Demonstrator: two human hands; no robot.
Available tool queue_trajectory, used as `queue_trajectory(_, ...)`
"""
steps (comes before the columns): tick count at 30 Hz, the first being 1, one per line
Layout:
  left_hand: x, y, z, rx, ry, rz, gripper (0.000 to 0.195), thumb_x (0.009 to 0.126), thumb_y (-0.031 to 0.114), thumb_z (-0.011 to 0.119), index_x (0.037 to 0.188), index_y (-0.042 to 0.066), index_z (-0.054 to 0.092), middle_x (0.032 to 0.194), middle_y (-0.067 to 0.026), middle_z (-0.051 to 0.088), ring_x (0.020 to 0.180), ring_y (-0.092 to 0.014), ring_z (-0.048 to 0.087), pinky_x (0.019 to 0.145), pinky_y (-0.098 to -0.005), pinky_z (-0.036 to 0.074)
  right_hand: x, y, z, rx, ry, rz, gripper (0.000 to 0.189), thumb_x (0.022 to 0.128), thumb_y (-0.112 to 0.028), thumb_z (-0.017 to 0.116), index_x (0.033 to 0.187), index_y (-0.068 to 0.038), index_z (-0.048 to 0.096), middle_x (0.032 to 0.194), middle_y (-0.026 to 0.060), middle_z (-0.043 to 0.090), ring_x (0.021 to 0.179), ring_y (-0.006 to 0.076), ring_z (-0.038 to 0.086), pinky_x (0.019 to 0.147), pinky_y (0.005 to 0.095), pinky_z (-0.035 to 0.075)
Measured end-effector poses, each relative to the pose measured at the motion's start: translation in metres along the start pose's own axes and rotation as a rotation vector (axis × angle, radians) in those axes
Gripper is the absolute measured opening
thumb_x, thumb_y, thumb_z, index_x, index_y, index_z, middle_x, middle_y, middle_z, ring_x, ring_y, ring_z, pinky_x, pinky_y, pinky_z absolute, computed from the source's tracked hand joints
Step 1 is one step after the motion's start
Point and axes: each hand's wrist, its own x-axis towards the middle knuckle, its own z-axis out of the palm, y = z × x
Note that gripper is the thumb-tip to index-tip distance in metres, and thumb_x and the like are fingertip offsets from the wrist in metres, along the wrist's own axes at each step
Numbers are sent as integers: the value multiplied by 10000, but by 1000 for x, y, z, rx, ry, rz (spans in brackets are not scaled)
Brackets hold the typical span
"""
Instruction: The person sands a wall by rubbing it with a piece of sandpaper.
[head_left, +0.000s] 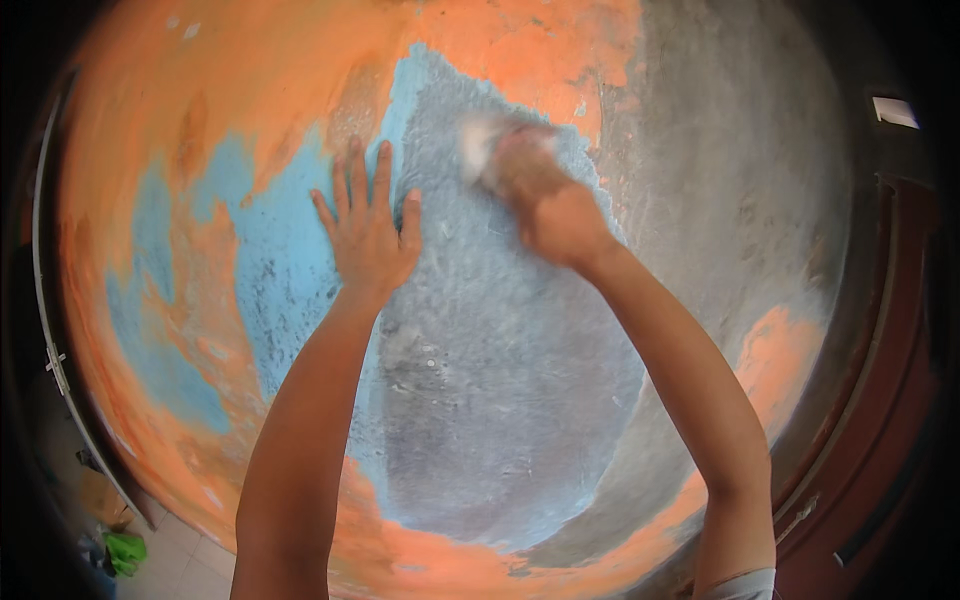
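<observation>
A wall (480, 315) fills the middle of the head view, with orange paint, light blue patches and bare grey areas. My left hand (375, 225) lies on it with fingers spread, across the border of blue and grey, holding nothing. To its right and a little higher, my right hand (547, 195) is closed around a whitish thing (478, 146) against the grey patch, near its upper right edge. Motion blur hides the fingertips and what kind of thing it is.
At far right stands a dark red door or panel (862, 435) with a metal bolt (806, 510). A metal-edged frame (46, 300) runs down the left. Low at left, a green bag or cloth (125, 553) and a brown box (103, 499) lie on a tiled floor (184, 562).
</observation>
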Motion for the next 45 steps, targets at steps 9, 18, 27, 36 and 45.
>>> queue_trajectory(9,-2,-2,-2,13,13,-17,590,970,391,479,1503,156,387,1599,-151,247,1464,-390,221,1117,-705,113,12,-13,-6,40,-50,154,500,812,22,556,1311,-20,561,1416,150,525,1327,305,489,1042,411,465)
queue_trajectory(18,-2,-2,-4,3,-43,62,595,1006,363,413,1535,114,304,1602,-190,207,1477,-414,160,1123,-697,74,39,2,14,-212,187,215,488,832,-31,559,1319,-56,548,1368,166,559,1235,332,560,957,416,529)
queue_trajectory(27,-1,-2,-5,-1,-45,73,617,1002,374,414,1534,86,293,1603,-191,204,1479,-412,157,1122,-696,74,51,-1,11,-229,130,405,495,793,-1,560,1284,-64,574,1417,160,516,1302,320,505,1007,400,502)
queue_trajectory(36,0,1,-7,-19,-54,67,614,1004,368,410,1537,89,288,1603,-187,207,1480,-409,157,1126,-693,69,13,25,-23,-170,162,523,504,802,18,543,1301,-44,576,1385,174,545,1284,320,527,1025,398,490)
queue_trajectory(45,-4,-5,-6,5,-30,79,602,1021,385,373,1542,99,277,1606,-175,203,1482,-402,153,1129,-688,66,-23,46,-52,-240,65,684,578,788,-12,587,1359,-33,499,1406,189,523,1232,364,558,965,409,526)
